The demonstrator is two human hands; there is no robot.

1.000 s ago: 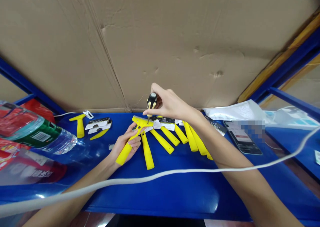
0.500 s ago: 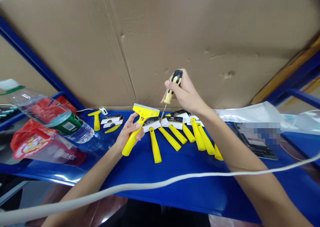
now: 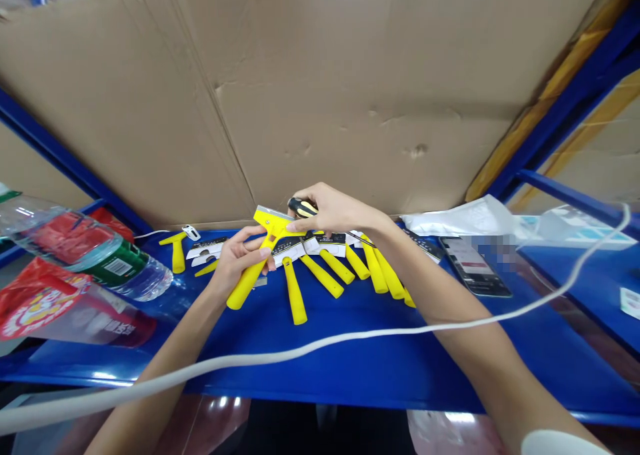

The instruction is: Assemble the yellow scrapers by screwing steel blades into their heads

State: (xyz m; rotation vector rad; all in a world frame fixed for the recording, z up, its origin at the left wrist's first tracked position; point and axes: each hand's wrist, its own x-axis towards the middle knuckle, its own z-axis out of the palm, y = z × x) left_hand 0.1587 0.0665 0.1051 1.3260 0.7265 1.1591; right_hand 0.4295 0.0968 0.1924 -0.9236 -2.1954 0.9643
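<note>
Above the blue shelf [image 3: 350,371] I hold: one yellow scraper [image 3: 246,287], slanting, left fingers [image 3: 253,259] closed round its handle; one screwdriver [image 3: 303,207], gripped in right fingers [image 3: 305,224] beside the scraper's head, shaft pointing away.

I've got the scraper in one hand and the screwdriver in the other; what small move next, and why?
I'd probably keep the left hand steady on the scraper and gently test its head with the right hand's fingertips: they are already there, while the screwdriver lies sideways, its shaft pointing away from the head.
</note>
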